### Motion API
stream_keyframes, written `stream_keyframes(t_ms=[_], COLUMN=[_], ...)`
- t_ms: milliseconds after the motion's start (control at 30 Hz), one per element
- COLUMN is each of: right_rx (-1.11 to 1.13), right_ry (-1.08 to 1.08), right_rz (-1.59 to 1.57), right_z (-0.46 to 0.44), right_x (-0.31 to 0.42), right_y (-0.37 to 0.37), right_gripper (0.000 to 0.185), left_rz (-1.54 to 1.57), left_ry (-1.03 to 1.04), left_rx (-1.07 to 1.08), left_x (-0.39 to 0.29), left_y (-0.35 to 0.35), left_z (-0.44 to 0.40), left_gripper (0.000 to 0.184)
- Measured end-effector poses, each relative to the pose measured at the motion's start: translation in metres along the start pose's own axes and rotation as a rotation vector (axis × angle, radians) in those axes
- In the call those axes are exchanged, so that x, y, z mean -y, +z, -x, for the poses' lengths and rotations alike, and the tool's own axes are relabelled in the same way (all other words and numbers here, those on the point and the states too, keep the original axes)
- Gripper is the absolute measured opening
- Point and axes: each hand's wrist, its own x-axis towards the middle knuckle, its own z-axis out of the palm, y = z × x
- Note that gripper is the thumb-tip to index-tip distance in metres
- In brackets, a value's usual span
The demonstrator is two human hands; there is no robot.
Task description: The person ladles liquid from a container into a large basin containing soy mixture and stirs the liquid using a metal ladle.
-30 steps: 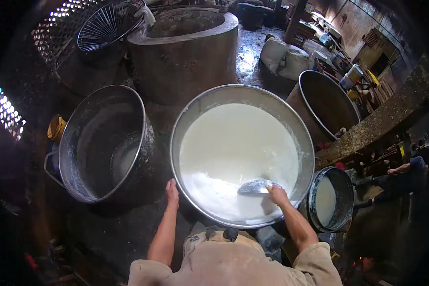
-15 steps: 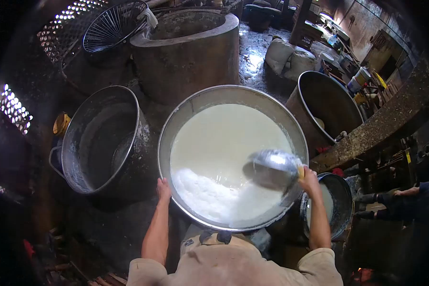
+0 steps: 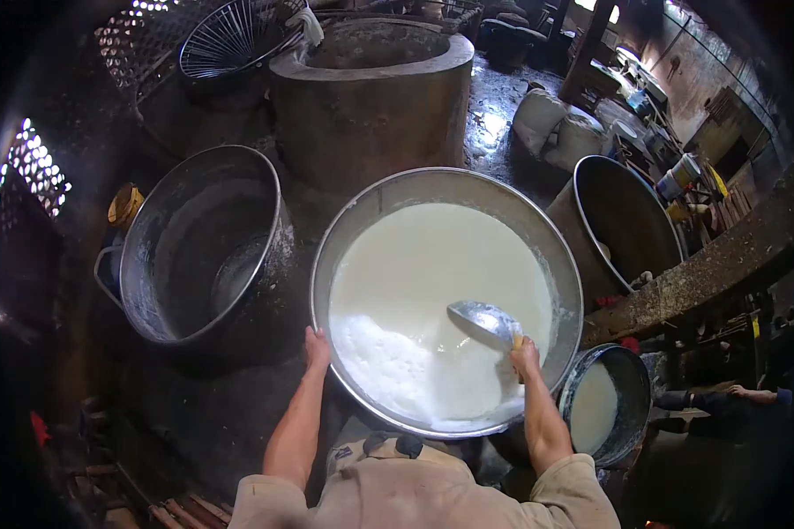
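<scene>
A large round metal vat [image 3: 446,178] in front of me holds a milky white liquid [image 3: 441,256], with white foam [image 3: 379,361] gathered at its near left. My right hand [image 3: 524,357] is closed around the light-coloured handle of a metal scoop [image 3: 483,319]. The scoop's shiny bowl tilts over the right middle of the liquid; I cannot tell whether its lower edge touches the surface. On the near left side of the vat, my left hand [image 3: 318,349] grips the rim, its fingers partly hidden.
To the left stands a deep metal tub [image 3: 194,256] with a side handle. A concrete well-like basin [image 3: 370,123] is behind the vat. At right are another tall vat [image 3: 631,220] and a smaller pan [image 3: 610,357] with pale liquid. Another person's hand [image 3: 750,393] shows at far right.
The scoop and my right hand have moved left and slightly down, away from the vat's right wall. My left hand stays at the rim. The whole view has shifted slightly.
</scene>
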Motion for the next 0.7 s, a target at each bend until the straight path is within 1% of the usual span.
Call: stream_keyframes(t_ms=[33,67,133,167,267,300,333,367,400,433,467,533,567,600,667,700], right_rx=[0.104,0.207,0.267,0.151,0.194,0.209,0.224,0.21,0.262,0.261,0.259,0.28,0.302,0.298,0.38,0.377], right_ry=[0.093,0.186,0.258,0.112,0.108,0.12,0.131,0.111,0.173,0.139,0.105,0.12,0.13,0.133,0.128,0.131], right_rz=[-0.036,-0.072,-0.182,-0.116,-0.175,-0.181,-0.188,-0.155,-0.212,-0.208,-0.204,-0.224,-0.246,-0.245,-0.266,-0.265], right_z=[0.014,0.028,0.059,0.058,0.084,0.094,0.101,0.105,0.115,0.123,0.13,0.145,0.15,0.151,0.153,0.153], right_x=[0.019,0.04,0.084,0.062,0.102,0.117,0.131,0.132,0.154,0.168,0.179,0.212,0.224,0.231,0.238,0.243], right_y=[-0.003,-0.006,-0.001,0.038,0.052,0.056,0.058,0.075,0.068,0.069,0.07,0.06,0.057,0.057,0.057,0.06], right_gripper=[0.028,0.029,0.03,0.028,0.028,0.028,0.028,0.029,0.029,0.03,0.03,0.031,0.032,0.032,0.034,0.034], left_rz=[0.001,0.003,-0.018,0.021,0.012,0.025,0.026,0.022,0.018,0.005,0.005,0.046,0.097,0.098,0.115,0.117], left_ry=[0.059,0.058,0.057,0.096,0.057,0.099,0.101,0.109,0.115,0.102,0.104,0.136,0.094,0.096,0.117,0.119], left_rx=[-0.038,-0.037,-0.03,-0.042,-0.037,-0.085,-0.08,-0.091,-0.101,-0.052,-0.047,-0.044,-0.026,-0.021,-0.049,-0.046], left_x=[0.004,0.001,-0.012,-0.01,-0.013,-0.006,0.002,0.006,0.002,0.0,-0.005,-0.012,-0.013,-0.013,-0.014,-0.011], left_y=[0.002,0.0,-0.007,-0.005,-0.005,0.001,0.006,0.008,0.005,0.0,-0.006,-0.014,-0.014,-0.013,-0.01,-0.01], left_z=[-0.001,0.005,0.017,0.017,0.021,0.017,0.014,0.011,0.012,0.012,0.012,0.008,0.003,-0.002,-0.014,-0.02], left_gripper=[0.04,0.04,0.038,0.036,0.038,0.041,0.041,0.042,0.044,0.043,0.043,0.04,0.038,0.038,0.04,0.04])
